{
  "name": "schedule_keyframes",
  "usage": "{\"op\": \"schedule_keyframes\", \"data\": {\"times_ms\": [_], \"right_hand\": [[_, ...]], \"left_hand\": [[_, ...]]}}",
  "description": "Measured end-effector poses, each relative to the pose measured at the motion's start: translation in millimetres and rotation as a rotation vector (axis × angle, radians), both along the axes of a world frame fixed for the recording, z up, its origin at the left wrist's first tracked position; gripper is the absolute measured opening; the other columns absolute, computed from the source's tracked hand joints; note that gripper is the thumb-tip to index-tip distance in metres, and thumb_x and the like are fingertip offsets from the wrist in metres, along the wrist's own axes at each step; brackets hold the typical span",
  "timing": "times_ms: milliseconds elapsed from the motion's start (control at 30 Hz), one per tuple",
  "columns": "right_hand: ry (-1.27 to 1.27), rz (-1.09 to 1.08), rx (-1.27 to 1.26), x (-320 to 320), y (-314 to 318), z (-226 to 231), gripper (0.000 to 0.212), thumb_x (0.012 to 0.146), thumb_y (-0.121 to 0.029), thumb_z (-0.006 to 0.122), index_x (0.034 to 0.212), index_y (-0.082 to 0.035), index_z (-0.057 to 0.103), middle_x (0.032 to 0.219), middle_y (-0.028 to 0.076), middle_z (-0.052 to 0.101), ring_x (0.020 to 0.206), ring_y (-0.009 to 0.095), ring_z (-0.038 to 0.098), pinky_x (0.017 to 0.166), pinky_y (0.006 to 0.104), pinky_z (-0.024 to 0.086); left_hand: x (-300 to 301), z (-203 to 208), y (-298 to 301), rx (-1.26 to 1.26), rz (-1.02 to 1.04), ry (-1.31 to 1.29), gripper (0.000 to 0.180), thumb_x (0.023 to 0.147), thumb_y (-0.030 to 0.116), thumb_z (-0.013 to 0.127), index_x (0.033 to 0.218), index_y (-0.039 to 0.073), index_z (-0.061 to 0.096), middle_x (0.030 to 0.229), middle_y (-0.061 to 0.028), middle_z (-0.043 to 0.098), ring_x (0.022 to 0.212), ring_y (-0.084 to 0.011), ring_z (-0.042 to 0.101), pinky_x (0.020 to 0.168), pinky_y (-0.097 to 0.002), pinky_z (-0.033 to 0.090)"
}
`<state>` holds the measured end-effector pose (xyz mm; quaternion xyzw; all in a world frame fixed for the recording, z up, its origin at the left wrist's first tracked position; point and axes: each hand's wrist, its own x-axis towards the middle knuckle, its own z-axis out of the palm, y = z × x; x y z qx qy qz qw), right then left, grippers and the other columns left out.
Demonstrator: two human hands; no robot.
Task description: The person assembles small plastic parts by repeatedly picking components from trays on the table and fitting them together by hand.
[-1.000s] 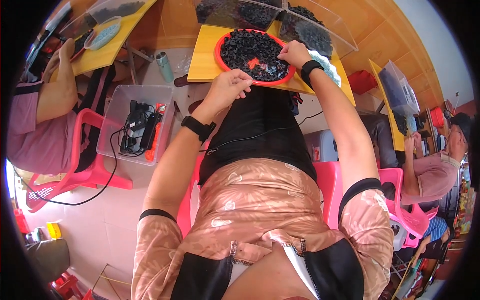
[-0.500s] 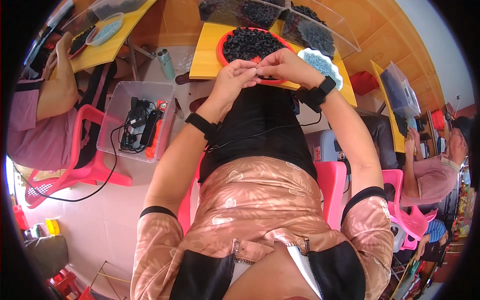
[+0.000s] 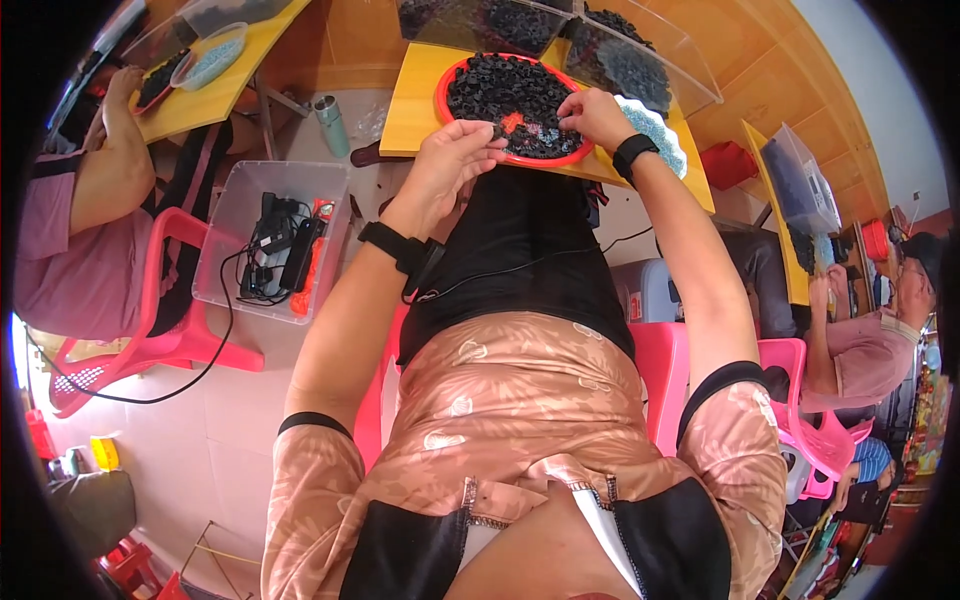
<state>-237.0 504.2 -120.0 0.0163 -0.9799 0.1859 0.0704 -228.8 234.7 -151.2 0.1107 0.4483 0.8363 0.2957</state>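
Observation:
A round red tray full of small black pieces rests at the near edge of the yellow table. Part of its red bottom shows through near the middle. My left hand is at the tray's near left rim, thumb and forefinger pinched on a small black piece. Over the tray's right side, my right hand has its fingertips closed together down at the black pieces; whether one is between them is hidden. Beside that hand stands a white scalloped dish of pale blue-grey bits.
Clear bins of black parts stand at the back of the yellow table. On the floor at left are a clear box with cables and a green flask. Co-workers sit on pink chairs to both sides.
My hands were together above the tray's near edge and have parted. The right moved right and down to the black pieces; the left drew slightly left, a black piece now showing at its fingertips.

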Motion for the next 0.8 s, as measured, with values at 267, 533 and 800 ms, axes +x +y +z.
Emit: {"op": "schedule_keyframes", "data": {"times_ms": [267, 533, 800], "right_hand": [[0.012, -0.081, -0.376, 10, -5, 10, 0.013, 0.072, -0.012, 0.068, 0.076, 0.0, 0.065, 0.064, 0.006, 0.064, 0.057, 0.013, 0.062, 0.055, 0.0259, 0.048], [-0.058, -0.144, -0.609, 16, -30, 13, 0.014, 0.079, -0.013, 0.064, 0.089, -0.003, 0.062, 0.074, 0.003, 0.064, 0.056, 0.008, 0.06, 0.046, 0.0187, 0.042], [-0.081, -0.178, -0.879, 16, -30, 14, 0.013, 0.081, -0.014, 0.063, 0.091, -0.005, 0.062, 0.076, 0.003, 0.064, 0.051, 0.004, 0.052, 0.042, 0.017, 0.036]], "left_hand": [[1, 1, -1, 0.002, -0.012, 0.008, 0.014, 0.089, 0.015, 0.054, 0.1, 0.005, 0.056, 0.093, -0.0096, 0.064, 0.078, -0.0121, 0.062, 0.071, -0.0225, 0.05], [1, 1, -1, -0.019, -0.018, -0.002, 0.015, 0.089, 0.015, 0.055, 0.1, 0.006, 0.055, 0.093, -0.0088, 0.064, 0.076, -0.0113, 0.062, 0.07, -0.0214, 0.05], [-1, -3, -1, 0.002, -0.018, 0.02, 0.018, 0.087, 0.018, 0.058, 0.101, 0.006, 0.055, 0.091, -0.0071, 0.064, 0.076, -0.0108, 0.06, 0.069, -0.0216, 0.047]]}}
